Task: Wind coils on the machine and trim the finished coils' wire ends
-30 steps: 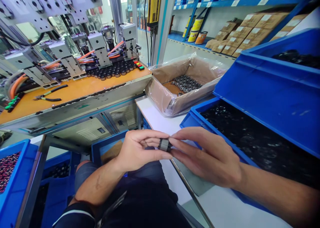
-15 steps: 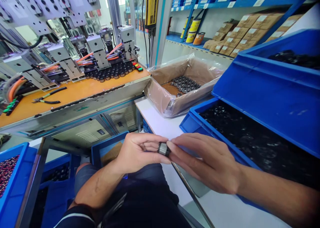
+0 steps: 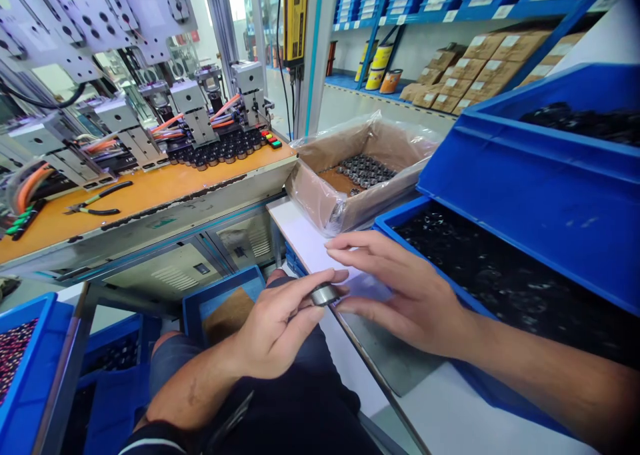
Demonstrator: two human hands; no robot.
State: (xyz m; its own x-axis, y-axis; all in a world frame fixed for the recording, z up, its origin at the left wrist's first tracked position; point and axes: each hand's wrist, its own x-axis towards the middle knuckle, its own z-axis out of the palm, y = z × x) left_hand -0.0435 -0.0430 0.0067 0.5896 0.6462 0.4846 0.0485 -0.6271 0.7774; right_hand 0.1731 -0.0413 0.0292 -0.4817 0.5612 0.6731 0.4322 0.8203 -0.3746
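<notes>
My left hand (image 3: 277,325) pinches a small round part, a metal ring with black faces (image 3: 325,295), between thumb and fingers above my lap. The ring's bright metal side faces me, and fingers cover some of its black top. Just to the right, my right hand (image 3: 405,292) has its thumb and fingers spread around the part's right side. Its thumb tip comes close to the ring; whether it touches I cannot tell.
A plastic-lined cardboard box (image 3: 327,205) with similar round parts stands ahead. Blue bins (image 3: 530,195) of black parts are stacked at right. On the orange machine bench (image 3: 165,192) lie pliers (image 3: 100,198) and rows of round parts (image 3: 220,150). A blue bin (image 3: 53,348) is at left.
The fingers of my right hand have opened away from the ring. My left hand has rolled over, turning the ring so that it lies flatter.
</notes>
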